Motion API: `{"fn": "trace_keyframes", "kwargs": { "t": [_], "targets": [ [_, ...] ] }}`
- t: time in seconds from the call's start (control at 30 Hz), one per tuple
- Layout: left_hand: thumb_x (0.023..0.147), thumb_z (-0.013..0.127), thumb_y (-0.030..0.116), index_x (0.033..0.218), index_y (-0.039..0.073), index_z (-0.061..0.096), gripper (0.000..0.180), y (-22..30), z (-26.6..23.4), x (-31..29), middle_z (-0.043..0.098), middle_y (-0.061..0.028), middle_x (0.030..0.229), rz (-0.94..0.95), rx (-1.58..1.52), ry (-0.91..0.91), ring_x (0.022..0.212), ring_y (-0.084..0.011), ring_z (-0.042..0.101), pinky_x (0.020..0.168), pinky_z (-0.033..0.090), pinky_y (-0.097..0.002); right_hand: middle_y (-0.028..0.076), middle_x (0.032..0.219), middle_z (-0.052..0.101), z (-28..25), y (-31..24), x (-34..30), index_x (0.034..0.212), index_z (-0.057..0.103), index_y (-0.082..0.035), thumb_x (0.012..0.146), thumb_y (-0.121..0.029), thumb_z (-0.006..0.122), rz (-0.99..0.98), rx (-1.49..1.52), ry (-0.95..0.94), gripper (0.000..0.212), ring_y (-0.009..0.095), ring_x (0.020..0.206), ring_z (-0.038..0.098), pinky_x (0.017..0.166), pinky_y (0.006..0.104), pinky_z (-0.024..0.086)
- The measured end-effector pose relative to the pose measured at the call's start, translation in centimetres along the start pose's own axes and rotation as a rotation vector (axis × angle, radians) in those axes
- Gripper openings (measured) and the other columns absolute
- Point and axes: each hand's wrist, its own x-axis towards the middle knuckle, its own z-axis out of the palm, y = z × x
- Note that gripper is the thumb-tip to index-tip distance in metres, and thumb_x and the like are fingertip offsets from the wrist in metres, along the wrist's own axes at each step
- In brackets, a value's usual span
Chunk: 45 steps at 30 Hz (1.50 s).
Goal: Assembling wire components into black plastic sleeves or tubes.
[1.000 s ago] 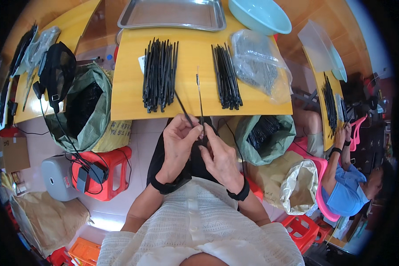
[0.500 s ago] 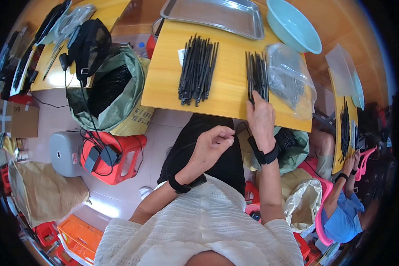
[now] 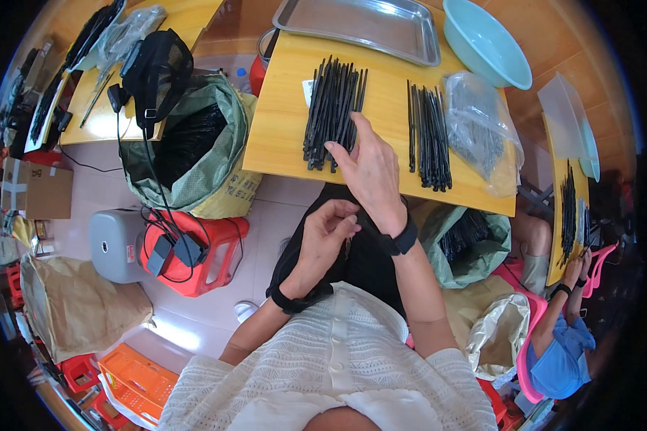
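Reaching over the left pile of black rods (image 3: 330,108) on the yellow table (image 3: 276,136): right hand (image 3: 372,172), thumb and index spread, nothing visibly gripped; contact with the rods can't be told. Left hand (image 3: 322,241) sits below the table edge, fingertips drawn close; can't tell whether they meet or hold anything. Rods look light, thin, fairly stiff, probably smooth (separating just 1 could be fiddly). Best hold: pinch near the end facing the person. Vs 0.5 s ago: right hand has moved off the right pile (image 3: 431,140) to the left pile; left hand still near the lap.
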Motion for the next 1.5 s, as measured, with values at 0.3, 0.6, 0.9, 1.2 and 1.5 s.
{"fn": "trace_keyframes", "kwargs": {
  "t": [0.3, 0.6, 0.9, 1.2, 1.5],
  "targets": [
    [0.085, 0.052, 0.002, 0.118, -0.003, 0.048, 0.033, 1.1, -0.7, 1.5, 0.06, -0.0089, 0.1, 0.105, 0.046, 0.077, 0.081, -0.012, 0.059, 0.073, 0.049, -0.0231, 0.018, 0.068, 0.06, 0.9, 0.9, 2.1, 0.107, 0.051, 0.001, 0.073, -0.012, 0.064, 0.14, 0.135, 0.017, 0.038, 0.035, 0.068, 0.06, 0.063, 0.0412, 0.046],
    [0.085, 0.052, 0.002, 0.124, -0.002, 0.044, 0.041, 1.1, -1.0, 2.9, 0.06, -0.0069, 0.098, 0.107, 0.087, 0.051, 0.085, -0.0104, 0.057, 0.073, 0.049, -0.0226, 0.017, 0.067, 0.061, 2.1, 2.4, 3.0, 0.102, 0.055, 0.0, 0.072, -0.011, 0.064, 0.314, 0.326, -0.036, 0.034, 0.035, 0.07, 0.061, 0.068, 0.0406, 0.047],
    [0.086, 0.052, 0.005, 0.124, -0.002, 0.044, 0.04, 1.1, -1.2, 3.1, 0.06, -0.0065, 0.095, 0.08, 0.075, 0.035, 0.079, -0.011, 0.057, 0.071, 0.049, -0.0225, 0.021, 0.081, 0.061, 2.4, 1.7, 3.8, 0.1, 0.056, 0.0, 0.069, -0.01, 0.062, 0.202, 0.033, -0.031, 0.034, 0.035, 0.082, 0.06, 0.072, 0.0402, 0.047],
    [0.086, 0.053, 0.007, 0.125, -0.001, 0.043, 0.042, 1.2, -1.2, 2.9, 0.061, -0.0097, 0.098, 0.085, 0.062, 0.032, 0.08, -0.0141, 0.06, 0.072, 0.049, -0.024, 0.01, 0.067, 0.059, -0.7, 2.0, 2.4, 0.1, 0.056, 0.0, 0.07, -0.002, 0.059, 0.385, 0.553, -0.067, 0.031, 0.017, 0.056, 0.059, 0.052, 0.0282, 0.046],
    [0.085, 0.051, 0.006, 0.119, -0.002, 0.047, 0.035, 1.2, -1.3, 2.8, 0.062, -0.0106, 0.091, 0.056, 0.047, 0.035, 0.076, -0.0139, 0.061, 0.067, 0.048, -0.0226, 0.0, 0.068, 0.053, -5.5, 1.8, -5.6, 0.111, 0.047, -0.002, 0.079, -0.001, 0.056, 0.474, 0.974, -0.116, 0.034, 0.003, 0.048, 0.046, 0.039, 0.0148, 0.032]
  ]
}}
